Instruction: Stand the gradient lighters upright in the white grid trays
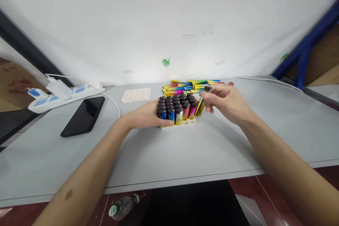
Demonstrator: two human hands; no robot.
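Nearest, a clear bottle is lying below the table, its far end fading into shadow. On the table, upright lighters are standing in packed rows in a pale tray, which is showing only along its front edge. The left hand is touching their left side, its thumb stretching along the front; its other fingers are mostly hiding, so how far they are closing cannot be told. At the right side, the right hand is pinching a tilted yellowish lighter between its fingers, partly covering it. A black phone is lying to the left. Beyond, an empty-looking white tray is resting near loose lighters, which are overlapping and partly hiding behind the rows. A power strip is lying farther left.
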